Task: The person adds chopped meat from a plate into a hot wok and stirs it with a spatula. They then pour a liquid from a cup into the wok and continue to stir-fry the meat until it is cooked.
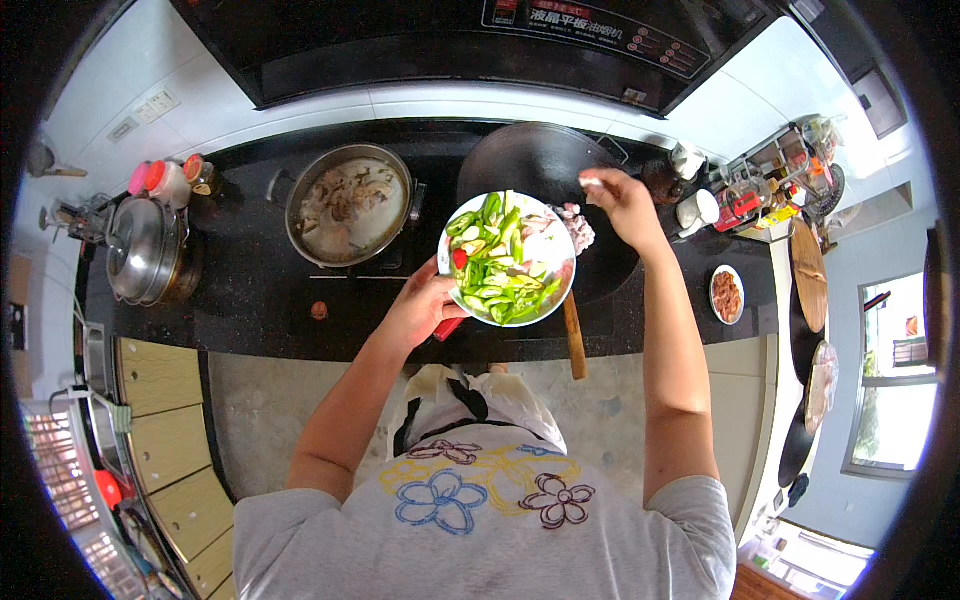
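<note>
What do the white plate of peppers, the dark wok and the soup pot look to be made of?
Plate: glossy white, probably glazed ceramic, possibly melamine. Wok: matte black metal, likely iron or carbon steel, with a wooden handle. Soup pot: shiny silver rim, apparently stainless steel.

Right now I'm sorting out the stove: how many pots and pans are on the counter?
3: a black wok under the plate, a steel pot of broth left of it, and a lidded steel pot far left. Others may be hidden.

The white plate (507,259) hides most of the wok (545,170) and its contents.
</note>
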{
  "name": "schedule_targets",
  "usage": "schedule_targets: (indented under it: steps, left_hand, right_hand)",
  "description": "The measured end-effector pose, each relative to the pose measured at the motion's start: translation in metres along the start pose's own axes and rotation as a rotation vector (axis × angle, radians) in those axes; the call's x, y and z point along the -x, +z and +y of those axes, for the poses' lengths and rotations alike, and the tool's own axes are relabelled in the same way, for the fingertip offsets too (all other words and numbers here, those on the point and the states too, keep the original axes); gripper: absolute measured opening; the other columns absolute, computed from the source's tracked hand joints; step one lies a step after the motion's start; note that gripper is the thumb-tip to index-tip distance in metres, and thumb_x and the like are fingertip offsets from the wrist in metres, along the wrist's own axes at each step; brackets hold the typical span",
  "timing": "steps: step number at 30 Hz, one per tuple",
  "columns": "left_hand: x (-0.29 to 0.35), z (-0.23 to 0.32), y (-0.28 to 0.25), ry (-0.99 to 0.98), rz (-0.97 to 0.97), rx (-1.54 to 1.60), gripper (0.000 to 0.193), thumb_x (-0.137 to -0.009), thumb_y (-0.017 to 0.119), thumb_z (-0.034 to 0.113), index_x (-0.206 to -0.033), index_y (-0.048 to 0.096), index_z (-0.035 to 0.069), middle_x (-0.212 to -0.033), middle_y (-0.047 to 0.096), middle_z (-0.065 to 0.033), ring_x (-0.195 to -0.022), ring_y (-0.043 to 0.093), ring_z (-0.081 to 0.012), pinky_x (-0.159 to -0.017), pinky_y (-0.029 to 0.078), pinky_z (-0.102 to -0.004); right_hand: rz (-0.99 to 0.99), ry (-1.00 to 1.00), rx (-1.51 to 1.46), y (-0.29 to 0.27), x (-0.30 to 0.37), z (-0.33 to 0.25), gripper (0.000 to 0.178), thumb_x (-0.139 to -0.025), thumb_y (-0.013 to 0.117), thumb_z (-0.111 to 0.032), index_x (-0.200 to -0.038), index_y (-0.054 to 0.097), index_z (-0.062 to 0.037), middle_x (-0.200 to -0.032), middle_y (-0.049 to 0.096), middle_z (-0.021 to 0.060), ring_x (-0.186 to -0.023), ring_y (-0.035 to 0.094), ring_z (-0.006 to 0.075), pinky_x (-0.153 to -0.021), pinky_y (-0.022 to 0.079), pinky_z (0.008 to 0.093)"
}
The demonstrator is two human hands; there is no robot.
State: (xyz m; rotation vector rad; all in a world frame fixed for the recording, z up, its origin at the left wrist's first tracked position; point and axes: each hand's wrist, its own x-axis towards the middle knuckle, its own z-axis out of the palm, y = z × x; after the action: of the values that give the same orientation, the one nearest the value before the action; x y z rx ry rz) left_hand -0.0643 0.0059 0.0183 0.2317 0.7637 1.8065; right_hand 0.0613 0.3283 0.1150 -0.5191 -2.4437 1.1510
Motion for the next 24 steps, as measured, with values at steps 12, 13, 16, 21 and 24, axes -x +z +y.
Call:
schedule_targets:
  steps: [12, 13, 16, 21, 24]
  left_hand:
    - [0.003, 0.003, 0.01, 0.019, -0.015, -0.084, 0.054, -0.093, 0.05, 0.013, -0.145, 0.037, 0.003, -0.138, 0.054, -0.0155, -0.12, 0.06, -0.028, -0.098, 0.052, -0.0461]
    - [0.003, 0.003, 0.007, 0.013, -0.012, -0.095, 0.055, -0.092, 0.05, 0.013, -0.145, 0.037, 0.003, -0.138, 0.054, -0.0154, -0.12, 0.06, -0.028, -0.098, 0.052, -0.046]
    - [0.003, 0.002, 0.005, 0.011, -0.007, -0.112, 0.055, -0.092, 0.049, 0.012, -0.145, 0.037, 0.003, -0.138, 0.054, -0.0153, -0.12, 0.06, -0.0278, -0.098, 0.053, -0.046]
    - [0.004, 0.002, 0.007, 0.01, -0.006, -0.099, 0.054, -0.093, 0.049, 0.012, -0.145, 0.037, 0.003, -0.138, 0.054, -0.0152, -0.119, 0.06, -0.0277, -0.097, 0.053, -0.0456]
    - [0.004, -0.001, 0.002, 0.016, -0.018, -0.072, 0.053, -0.093, 0.048, 0.012, -0.145, 0.037, 0.004, -0.138, 0.053, -0.015, -0.12, 0.059, -0.0277, -0.097, 0.053, -0.0454]
  right_hand:
    - [-0.163, -0.465, 0.466, 0.042, 0.03, -0.059, 0.022, -0.067, 0.081, -0.014, -0.086, 0.071, -0.0094, -0.09, 0.062, 0.0055, -0.089, 0.058, 0.027, -0.083, 0.047, 0.0387]
    - [-0.14, -0.475, 0.502, 0.043, 0.031, -0.062, 0.022, -0.065, 0.082, -0.011, -0.084, 0.072, -0.0078, -0.09, 0.062, 0.0054, -0.087, 0.058, 0.0262, -0.082, 0.048, 0.0375]
    - [-0.244, -0.439, 0.572, 0.046, 0.029, -0.052, 0.021, -0.065, 0.079, -0.012, -0.083, 0.068, -0.0098, -0.092, 0.061, 0.0063, -0.094, 0.058, 0.0283, -0.087, 0.045, 0.0398]
    - [-0.27, -0.456, 0.539, 0.047, 0.026, -0.048, 0.016, -0.066, 0.077, -0.009, -0.078, 0.066, -0.0073, -0.089, 0.062, 0.0077, -0.092, 0.059, 0.0295, -0.085, 0.047, 0.0404]
    - [-0.278, -0.35, 0.298, 0.038, 0.023, -0.056, 0.015, -0.067, 0.076, -0.008, -0.077, 0.065, -0.0041, -0.087, 0.063, 0.0093, -0.087, 0.062, 0.0298, -0.079, 0.051, 0.0388]
